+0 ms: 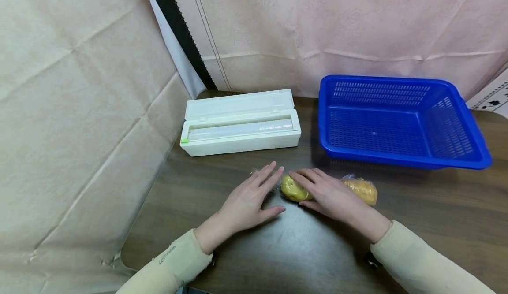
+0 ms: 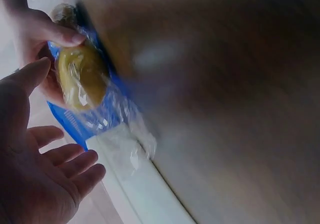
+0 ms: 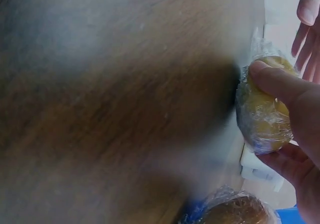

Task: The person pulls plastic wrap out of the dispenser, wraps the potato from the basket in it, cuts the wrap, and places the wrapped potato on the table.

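Observation:
A yellow potato (image 1: 293,189) in clear cling film lies on the table, and my right hand (image 1: 327,193) grips it, thumb on the near side and fingers over the far side. Loose film (image 2: 134,141) trails off its left end in the left wrist view. Just left of it my left hand (image 1: 251,197) is spread with straight fingers, holding nothing; in the left wrist view its palm faces the potato. A second film-wrapped potato (image 1: 362,190), browner, lies right of my right hand, partly hidden behind the wrist.
Behind the hands stands a white cling film dispenser (image 1: 242,146), lid raised, a film roll (image 1: 242,130) inside. A blue plastic basket (image 1: 397,159) sits at the back right. Pink cloth (image 1: 337,25) hangs behind the wooden table (image 1: 190,197); another cloth (image 1: 87,109) borders the left side.

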`<state>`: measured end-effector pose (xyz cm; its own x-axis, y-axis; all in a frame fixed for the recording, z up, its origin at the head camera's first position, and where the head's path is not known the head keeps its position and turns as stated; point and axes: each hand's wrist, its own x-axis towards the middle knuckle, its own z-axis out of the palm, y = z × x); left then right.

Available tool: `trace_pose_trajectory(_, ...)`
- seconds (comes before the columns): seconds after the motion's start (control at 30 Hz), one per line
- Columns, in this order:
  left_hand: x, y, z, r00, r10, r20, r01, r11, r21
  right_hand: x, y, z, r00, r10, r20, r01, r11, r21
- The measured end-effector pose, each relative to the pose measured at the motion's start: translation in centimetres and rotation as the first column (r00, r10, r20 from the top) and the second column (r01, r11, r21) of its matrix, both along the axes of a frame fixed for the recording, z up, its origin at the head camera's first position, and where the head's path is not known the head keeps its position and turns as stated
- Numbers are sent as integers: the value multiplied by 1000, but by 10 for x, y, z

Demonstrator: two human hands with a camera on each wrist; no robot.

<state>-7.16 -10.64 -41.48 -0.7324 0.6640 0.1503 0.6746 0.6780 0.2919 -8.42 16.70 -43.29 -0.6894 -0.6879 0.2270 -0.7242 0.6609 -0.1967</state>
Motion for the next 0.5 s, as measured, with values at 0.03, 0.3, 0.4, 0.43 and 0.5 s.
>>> trace_pose_trajectory(0.03,-1,2,-1,1000,4,8,-4,1000,13,0,1,0,1000,1,-2,-1,1000,-9)
trace_pose_trajectory(0.3,-4,11,-11,994,44,102,-55,993,107,3,7,3,1000,-28,-2,27,994,-105)
trace_pose_trajectory(0.4,-3,14,-13,984,49,170,-71,990,125,4,9,4,999,-42,-9,40,989,-139)
trace_pose_trajectory(0.43,-3,15,-13,980,48,195,-74,988,132,4,10,4,999,-44,-13,41,988,-152)
trace_pose_trajectory(0.5,-3,17,-14,967,47,250,-87,984,152,4,10,4,999,-48,-19,44,984,-174)
